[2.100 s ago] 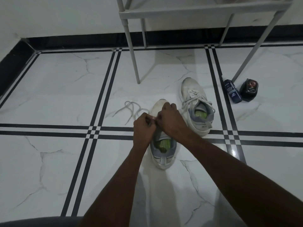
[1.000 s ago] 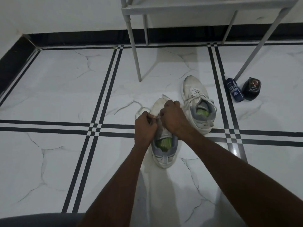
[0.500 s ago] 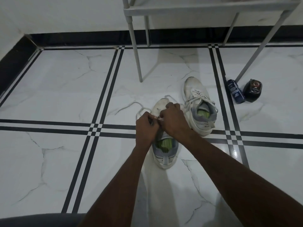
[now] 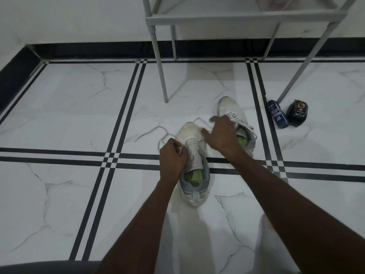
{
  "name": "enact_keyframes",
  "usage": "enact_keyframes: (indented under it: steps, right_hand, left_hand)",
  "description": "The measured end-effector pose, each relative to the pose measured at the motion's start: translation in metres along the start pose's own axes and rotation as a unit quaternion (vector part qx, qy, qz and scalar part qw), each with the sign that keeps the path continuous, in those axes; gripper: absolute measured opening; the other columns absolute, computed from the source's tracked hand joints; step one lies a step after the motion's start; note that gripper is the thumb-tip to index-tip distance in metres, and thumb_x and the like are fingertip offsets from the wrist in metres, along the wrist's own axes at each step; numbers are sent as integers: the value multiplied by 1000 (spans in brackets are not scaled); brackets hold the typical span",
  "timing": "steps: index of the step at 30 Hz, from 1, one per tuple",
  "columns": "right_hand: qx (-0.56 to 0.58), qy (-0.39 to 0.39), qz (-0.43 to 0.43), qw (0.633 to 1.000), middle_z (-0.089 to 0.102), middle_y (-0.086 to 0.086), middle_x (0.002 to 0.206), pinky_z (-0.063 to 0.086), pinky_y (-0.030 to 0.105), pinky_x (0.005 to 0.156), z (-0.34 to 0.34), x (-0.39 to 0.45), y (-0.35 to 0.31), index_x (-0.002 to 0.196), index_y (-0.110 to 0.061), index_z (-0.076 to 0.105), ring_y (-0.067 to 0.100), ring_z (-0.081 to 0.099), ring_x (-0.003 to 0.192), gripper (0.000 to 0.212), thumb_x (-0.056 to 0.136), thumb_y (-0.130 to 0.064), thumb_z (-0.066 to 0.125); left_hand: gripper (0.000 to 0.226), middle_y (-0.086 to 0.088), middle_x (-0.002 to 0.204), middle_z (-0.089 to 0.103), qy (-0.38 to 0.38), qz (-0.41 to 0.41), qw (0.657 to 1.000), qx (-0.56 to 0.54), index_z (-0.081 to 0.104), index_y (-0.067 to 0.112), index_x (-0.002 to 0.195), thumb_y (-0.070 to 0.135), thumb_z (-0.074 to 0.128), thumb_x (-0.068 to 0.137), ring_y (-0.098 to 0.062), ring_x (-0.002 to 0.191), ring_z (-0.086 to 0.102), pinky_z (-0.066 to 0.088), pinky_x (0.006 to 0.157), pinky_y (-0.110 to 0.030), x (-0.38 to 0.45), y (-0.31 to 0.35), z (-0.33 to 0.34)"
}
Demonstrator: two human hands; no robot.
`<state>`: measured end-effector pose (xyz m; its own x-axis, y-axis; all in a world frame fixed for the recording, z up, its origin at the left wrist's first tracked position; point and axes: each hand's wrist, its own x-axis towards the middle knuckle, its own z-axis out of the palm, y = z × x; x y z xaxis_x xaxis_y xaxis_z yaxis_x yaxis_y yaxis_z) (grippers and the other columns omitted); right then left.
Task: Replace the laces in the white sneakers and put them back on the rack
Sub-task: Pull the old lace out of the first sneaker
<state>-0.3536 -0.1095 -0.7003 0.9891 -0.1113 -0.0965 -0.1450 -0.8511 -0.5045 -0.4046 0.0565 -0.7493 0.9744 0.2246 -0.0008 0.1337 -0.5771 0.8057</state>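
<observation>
On the white marble-patterned floor (image 4: 59,119) crossed by black stripes, a loose white shoelace (image 4: 158,131) curls beside the toe of the near white sneaker with a grey collar and green insole (image 4: 194,155), which lies mid-floor with its heel toward the person. The left hand (image 4: 172,157) sits at this sneaker's left side, fingers curled and pinching a lace end by the eyelets. The right hand (image 4: 222,135) hovers over the gap between the two shoes, blurred, fingers spread and loosely bent; whether it holds any lace I cannot tell. Just right of it, partly hidden, lies the second white sneaker, already laced (image 4: 235,115). Behind both stands the grey metal rack (image 4: 237,17) against the far wall edge. Further right, near a rack leg, a dark blue bottle (image 4: 276,115) lies touching a black round-topped container (image 4: 297,113).
</observation>
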Motion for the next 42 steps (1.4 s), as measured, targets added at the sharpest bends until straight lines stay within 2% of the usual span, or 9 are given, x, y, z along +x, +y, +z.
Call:
enact_keyframes:
  steps: [3, 8, 17, 22, 26, 31, 34, 39, 42]
  right_hand:
    - [2, -123, 8, 992, 67, 12, 113, 52, 34, 87, 17, -19, -15, 111, -6, 66, 29, 63, 106, 43, 81, -37, 72]
    - [14, -106, 54, 993, 65, 17, 110, 54, 32, 77, 23, -23, -9, 107, -3, 65, 34, 65, 99, 33, 75, -10, 64]
    - [33, -109, 6, 994, 74, 12, 88, 56, 35, 77, 23, -23, -2, 89, -4, 76, 29, 67, 88, 20, 80, -16, 63]
    - [16, -100, 0, 995, 73, 11, 101, 56, 38, 87, 22, -20, 1, 92, -9, 79, 31, 66, 100, 23, 85, -26, 65]
    - [30, -99, 19, 994, 74, 10, 100, 57, 38, 85, 24, -17, 5, 92, -8, 78, 29, 67, 99, 24, 83, -24, 63]
    - [23, -103, 23, 994, 72, 8, 106, 55, 37, 87, 27, -17, 0, 99, -11, 76, 28, 64, 104, 28, 83, -30, 63]
    - [25, -108, 23, 994, 73, 10, 101, 56, 35, 81, 26, -15, 0, 101, -9, 76, 29, 65, 99, 36, 81, -37, 64]
    - [32, -118, 26, 992, 74, 10, 93, 56, 32, 75, 25, -16, 4, 96, -9, 77, 28, 68, 90, 40, 78, -42, 65]
    - [45, -104, 32, 993, 72, 10, 76, 57, 32, 69, 23, -19, 9, 75, -8, 77, 27, 69, 77, 24, 78, -29, 65]
  left_hand:
    - [22, 0, 91, 68, -23, 2, 999, 23, 64, 11, 107, 23, 70, 90, -15, 82, 64, 52, 75, -29, 3, 2, -2]
    - [39, -10, 122, 52, -83, 65, 989, 104, 67, 11, 125, -2, 57, 91, -22, 104, 59, 39, 84, -13, 7, -1, 0]
    - [17, -9, 116, 50, -114, 114, 977, 138, 69, 10, 99, 14, 70, 83, -29, 104, 55, 54, 82, -44, 7, 0, 9]
    - [24, 0, 85, 58, -52, 93, 989, 104, 57, 13, 81, 29, 74, 86, -19, 77, 56, 38, 67, -29, 14, 5, 9]
    - [26, 0, 68, 60, 98, -49, 994, -13, 56, 9, 77, 26, 73, 88, -21, 67, 60, 53, 70, -40, 20, 1, 3]
    - [34, 0, 105, 68, 4, 38, 999, 20, 60, 19, 119, 23, 72, 88, -19, 98, 65, 50, 88, -30, 21, 3, 9]
    - [25, -2, 111, 70, -55, 150, 973, 166, 72, 22, 113, 25, 67, 89, -23, 104, 62, 45, 95, -38, 27, 6, 15]
    - [21, 2, 83, 67, -11, 209, 924, 320, 73, 25, 84, 20, 53, 88, -24, 88, 60, 33, 90, -43, 19, 16, 16]
    - [12, -4, 93, 66, 138, 54, 961, 234, 66, 16, 94, 12, 56, 90, -25, 93, 63, 44, 87, -43, 29, 15, -4]
